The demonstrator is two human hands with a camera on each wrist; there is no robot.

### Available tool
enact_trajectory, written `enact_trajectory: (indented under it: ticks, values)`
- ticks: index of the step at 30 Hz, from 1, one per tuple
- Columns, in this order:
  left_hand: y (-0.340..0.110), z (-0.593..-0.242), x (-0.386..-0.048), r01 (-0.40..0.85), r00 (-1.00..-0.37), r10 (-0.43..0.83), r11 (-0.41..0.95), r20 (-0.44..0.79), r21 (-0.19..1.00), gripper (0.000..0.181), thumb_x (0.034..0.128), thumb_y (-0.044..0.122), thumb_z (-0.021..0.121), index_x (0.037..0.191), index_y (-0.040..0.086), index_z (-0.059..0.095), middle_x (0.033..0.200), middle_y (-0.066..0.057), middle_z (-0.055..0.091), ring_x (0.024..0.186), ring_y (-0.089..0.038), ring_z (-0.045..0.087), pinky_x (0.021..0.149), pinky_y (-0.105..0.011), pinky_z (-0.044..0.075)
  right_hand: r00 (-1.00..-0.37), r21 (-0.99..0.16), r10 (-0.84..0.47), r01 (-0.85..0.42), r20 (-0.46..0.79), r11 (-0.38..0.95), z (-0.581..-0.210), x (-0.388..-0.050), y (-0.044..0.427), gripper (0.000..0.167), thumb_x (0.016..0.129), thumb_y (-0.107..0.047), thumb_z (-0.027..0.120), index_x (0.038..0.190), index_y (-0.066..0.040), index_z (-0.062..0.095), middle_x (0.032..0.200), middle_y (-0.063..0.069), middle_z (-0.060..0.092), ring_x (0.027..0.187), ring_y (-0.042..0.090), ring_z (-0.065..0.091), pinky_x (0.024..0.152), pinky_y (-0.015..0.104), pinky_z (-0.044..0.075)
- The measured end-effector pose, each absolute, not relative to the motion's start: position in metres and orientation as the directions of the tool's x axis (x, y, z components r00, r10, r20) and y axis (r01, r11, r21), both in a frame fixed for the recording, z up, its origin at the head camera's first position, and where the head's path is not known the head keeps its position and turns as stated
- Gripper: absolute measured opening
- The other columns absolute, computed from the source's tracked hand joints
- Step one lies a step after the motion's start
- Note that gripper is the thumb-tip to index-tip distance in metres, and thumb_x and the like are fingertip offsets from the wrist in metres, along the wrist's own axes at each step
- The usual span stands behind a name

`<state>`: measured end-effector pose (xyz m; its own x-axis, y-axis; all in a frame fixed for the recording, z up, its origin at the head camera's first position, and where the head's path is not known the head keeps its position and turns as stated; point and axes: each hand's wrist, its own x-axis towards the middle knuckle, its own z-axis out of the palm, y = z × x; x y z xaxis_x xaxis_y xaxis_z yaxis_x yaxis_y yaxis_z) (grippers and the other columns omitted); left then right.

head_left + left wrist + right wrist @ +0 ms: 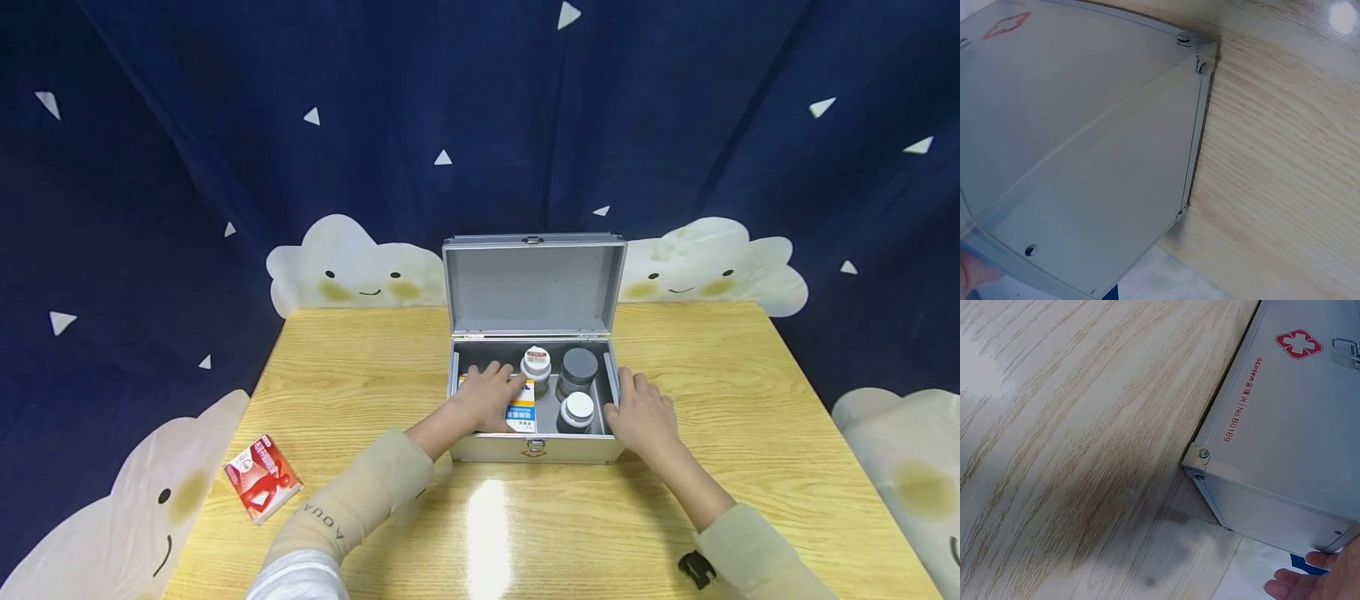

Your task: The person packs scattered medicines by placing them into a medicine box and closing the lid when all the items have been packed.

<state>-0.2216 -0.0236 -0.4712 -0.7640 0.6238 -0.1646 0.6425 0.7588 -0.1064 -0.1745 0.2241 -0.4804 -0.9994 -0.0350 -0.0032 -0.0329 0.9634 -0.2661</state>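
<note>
A silver metal first-aid case (576,451) stands on the table with its lid (534,287) raised. Inside its left part, my left hand (489,402) grips a white, blue and orange medicine box (522,414), fingers over the far side and thumb at the near side. In the left wrist view, the case wall hides nearly all of that hand. At the case's right side wall rests my right hand (647,417), thumb by the rim. Its fingers (1292,582) look loosely extended in the right wrist view. Three bottles stand in the case: white-capped (536,361), grey-capped (579,367) and small white-capped (578,408).
A red and white medicine box (262,477) lies at the table's left edge. The wooden table (360,350) extends around the case, with a dark blue curtain (495,108) behind it. A small black object (697,570) is beside the right sleeve.
</note>
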Motion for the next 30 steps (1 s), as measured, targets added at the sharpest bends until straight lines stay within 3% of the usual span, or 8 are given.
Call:
enact_trajectory:
  ticks: [30]
  values:
    - [-0.019,-0.493,-0.226,0.625,-0.767,0.59,0.776,-0.253,-0.086,0.081,0.0645,0.061,0.069,0.127,0.017,0.04,0.123,-0.006,0.049,0.11,-0.023,0.047,0.078,-0.043,0.048,-0.999,-0.256,-0.035,-0.033,-0.001,0.966,-0.482,-0.175,0.225,0.058,0.084,-0.025,0.049,0.13,0.006,0.032,0.115,0.03,0.045,0.101,0.048,0.047,0.078,0.059,0.037]
